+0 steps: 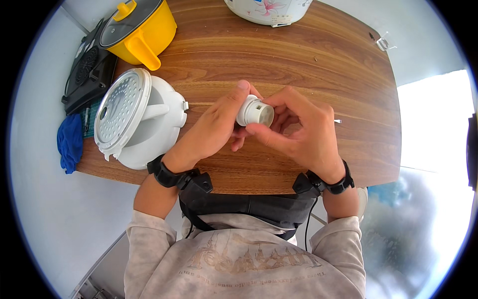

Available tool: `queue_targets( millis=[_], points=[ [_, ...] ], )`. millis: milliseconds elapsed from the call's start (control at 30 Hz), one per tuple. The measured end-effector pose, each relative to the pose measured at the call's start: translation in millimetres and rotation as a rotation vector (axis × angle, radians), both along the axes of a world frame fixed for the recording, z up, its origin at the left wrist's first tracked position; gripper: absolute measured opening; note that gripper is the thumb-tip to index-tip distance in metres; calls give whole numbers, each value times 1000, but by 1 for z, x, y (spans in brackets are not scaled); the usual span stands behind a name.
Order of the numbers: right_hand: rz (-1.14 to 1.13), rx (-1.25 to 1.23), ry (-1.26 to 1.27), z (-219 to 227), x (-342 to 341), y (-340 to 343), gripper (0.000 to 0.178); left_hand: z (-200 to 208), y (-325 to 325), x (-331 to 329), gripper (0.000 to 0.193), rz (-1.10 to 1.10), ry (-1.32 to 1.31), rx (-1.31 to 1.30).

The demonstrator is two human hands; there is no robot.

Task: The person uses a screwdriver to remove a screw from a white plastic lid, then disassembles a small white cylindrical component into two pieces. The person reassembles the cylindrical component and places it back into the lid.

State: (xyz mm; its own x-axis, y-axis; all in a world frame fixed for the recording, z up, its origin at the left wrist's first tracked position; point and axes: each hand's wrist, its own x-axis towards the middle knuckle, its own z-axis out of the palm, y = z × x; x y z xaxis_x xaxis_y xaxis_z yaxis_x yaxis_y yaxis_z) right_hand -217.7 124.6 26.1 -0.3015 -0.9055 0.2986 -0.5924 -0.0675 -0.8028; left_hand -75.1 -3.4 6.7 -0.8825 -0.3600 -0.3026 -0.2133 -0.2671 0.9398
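Between both hands, over the middle of the table, is a small white plastic cap (255,111), round and stepped, with a small slot in its side. It looks like a steam vent cap. My left hand (214,124) grips it from the left, with the thumb along its far edge and the other fingers partly hidden underneath. From the right, my right hand (311,132) pinches the cap's narrower end between thumb and index finger, the remaining fingers curled. Left of my hands rests a white cooker lid (167,112), with a perforated metal plate (130,97) standing tilted on its side.
A yellow pot (162,35) with a glass lid stands at the far left, beside a black appliance (87,74). A blue cloth (70,142) hangs over the left edge. At the back is a white flower-printed appliance (269,15). Wooden table (318,60) lies beneath.
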Motion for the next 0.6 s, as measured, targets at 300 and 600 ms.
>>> queue_targets(
  millis=[300,600],
  points=[
    [7,-101,68,-4,1,1,31,-2,1,-1,55,-5,60,-34],
    [11,-54,-35,-2,1,0,34,-1,4,0,50,27,129,-193]
  ],
)
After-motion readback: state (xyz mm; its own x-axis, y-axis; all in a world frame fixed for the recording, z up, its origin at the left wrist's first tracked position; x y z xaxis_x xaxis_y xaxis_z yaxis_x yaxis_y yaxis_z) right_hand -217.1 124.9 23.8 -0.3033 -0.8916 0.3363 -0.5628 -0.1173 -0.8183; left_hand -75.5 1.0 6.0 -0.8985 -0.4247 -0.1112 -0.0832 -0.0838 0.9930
